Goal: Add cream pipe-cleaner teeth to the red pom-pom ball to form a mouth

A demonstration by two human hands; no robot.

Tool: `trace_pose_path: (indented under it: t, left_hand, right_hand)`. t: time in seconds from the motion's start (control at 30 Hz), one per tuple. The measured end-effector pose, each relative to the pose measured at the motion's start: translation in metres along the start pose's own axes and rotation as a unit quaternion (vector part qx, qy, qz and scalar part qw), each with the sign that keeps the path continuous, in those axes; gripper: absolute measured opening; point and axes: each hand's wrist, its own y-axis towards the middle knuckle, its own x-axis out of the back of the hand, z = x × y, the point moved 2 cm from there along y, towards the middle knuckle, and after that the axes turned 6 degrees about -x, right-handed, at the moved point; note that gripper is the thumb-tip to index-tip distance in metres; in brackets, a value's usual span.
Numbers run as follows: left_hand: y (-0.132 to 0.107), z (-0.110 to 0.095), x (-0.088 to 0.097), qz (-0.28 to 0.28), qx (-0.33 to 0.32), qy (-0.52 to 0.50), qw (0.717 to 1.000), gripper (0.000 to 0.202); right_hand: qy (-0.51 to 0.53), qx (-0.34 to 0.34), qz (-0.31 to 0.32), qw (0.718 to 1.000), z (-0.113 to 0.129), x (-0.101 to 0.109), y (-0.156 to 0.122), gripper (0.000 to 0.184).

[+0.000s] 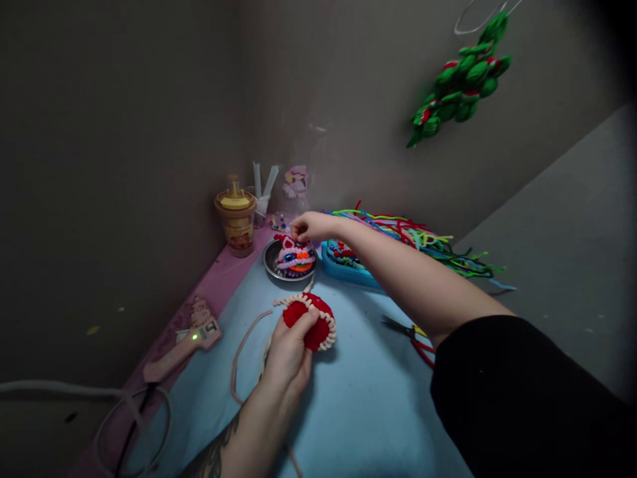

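One red disc (pixel 321 330) (cream-edged), one fuzzy figure (pixel 297 260), one metal dish (pixel 270 264), one glue gun (pixel 182 348)

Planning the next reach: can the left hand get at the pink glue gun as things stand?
Probably yes. The glue gun lies just left of the left hand, only a cream cord between, but that hand is holding the red piece.

Glue gun (pixel 184 348), yellow-lid cup (pixel 235 222), red pliers (pixel 415 338), green hanging deco (pixel 460 76)
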Motion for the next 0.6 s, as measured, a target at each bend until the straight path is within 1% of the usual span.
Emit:
trace_pose_path:
  t: [0.23, 0.6]
  left_hand:
    - [-0.001, 0.000, 0.000, -0.003, 0.006, 0.003, 1.000, 0.037]
    - [-0.001, 0.001, 0.000, -0.005, 0.011, 0.001, 1.000, 0.037]
  right_hand:
    - [0.022, 0.003, -0.005, 1.000, 0.000, 0.007, -0.002, 0.017]
    - [0.053, 0.007, 0.012, 0.998, 0.000, 0.012, -0.002, 0.016]
